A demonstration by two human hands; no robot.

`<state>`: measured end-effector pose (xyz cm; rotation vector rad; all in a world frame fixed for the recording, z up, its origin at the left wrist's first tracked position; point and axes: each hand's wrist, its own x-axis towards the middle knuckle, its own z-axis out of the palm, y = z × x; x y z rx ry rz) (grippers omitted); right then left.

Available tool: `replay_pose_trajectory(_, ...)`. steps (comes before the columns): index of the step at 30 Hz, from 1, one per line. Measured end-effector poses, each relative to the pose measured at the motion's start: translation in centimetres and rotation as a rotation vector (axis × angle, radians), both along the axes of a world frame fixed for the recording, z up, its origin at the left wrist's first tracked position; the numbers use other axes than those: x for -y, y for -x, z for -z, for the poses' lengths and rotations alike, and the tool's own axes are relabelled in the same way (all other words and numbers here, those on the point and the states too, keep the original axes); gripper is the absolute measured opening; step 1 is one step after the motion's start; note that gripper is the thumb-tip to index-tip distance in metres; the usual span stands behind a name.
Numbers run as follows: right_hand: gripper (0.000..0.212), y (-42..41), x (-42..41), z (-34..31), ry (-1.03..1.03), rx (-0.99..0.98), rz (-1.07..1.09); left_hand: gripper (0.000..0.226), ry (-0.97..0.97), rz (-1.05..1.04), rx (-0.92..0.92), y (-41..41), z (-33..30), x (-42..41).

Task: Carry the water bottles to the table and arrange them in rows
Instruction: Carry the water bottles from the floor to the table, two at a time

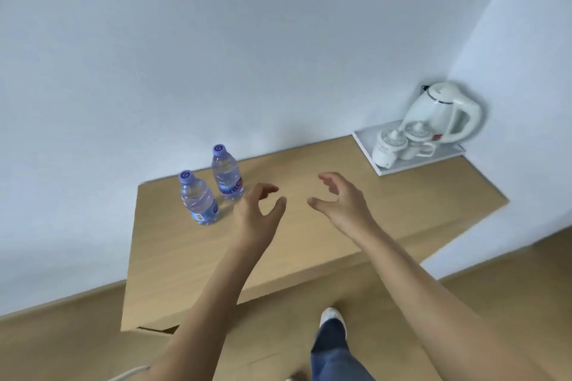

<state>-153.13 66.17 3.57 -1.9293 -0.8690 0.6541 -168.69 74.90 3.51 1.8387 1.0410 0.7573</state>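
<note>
Likely hotel room: kettle [445, 114], lidded cups [402, 145] on tray [368, 145].

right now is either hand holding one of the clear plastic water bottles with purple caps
No: both the left hand and right hand hover open and empty over the wooden table, beside the two upright clear purple-capped water bottles.
</note>
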Motion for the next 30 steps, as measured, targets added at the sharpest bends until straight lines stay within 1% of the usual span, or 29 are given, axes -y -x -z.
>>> replay_pose_trajectory(4,0.051,-1.9,7.4,-1.2,-0.016,-0.025,0.171,0.021,-0.02,0.248,-0.033,-4.1,-1.3,4.2)
replay_pose_trajectory(9,0.044,-5.4,17.8,-1.5,-0.021,-0.057,0.415,0.021,-0.024,0.531,-0.026,-10.6,-2.4,11.9)
replay_pose_trajectory(12,0.038,-8.0,23.7,-1.6,-0.014,-0.069,0.539,0.021,-0.015,0.668,-0.03,-15.0,-2.6,16.8)
replay_pose_trajectory(15,0.037,-11.0,29.7,-1.6,-0.02,-0.055,0.647,0.02,0.009,0.785,-0.027,-19.7,-2.6,22.2)
replay_pose_trajectory(25,0.035,-23.8,50.6,-1.5,0.017,-0.027,0.84,0.018,0.069,0.994,0.016,-36.6,-2.4,41.6)
replay_pose_trajectory(30,0.042,-29.4,59.5,-1.6,0.012,-0.06,0.944,0.019,0.072,1.047,0.01,-44.5,-2.5,49.4)
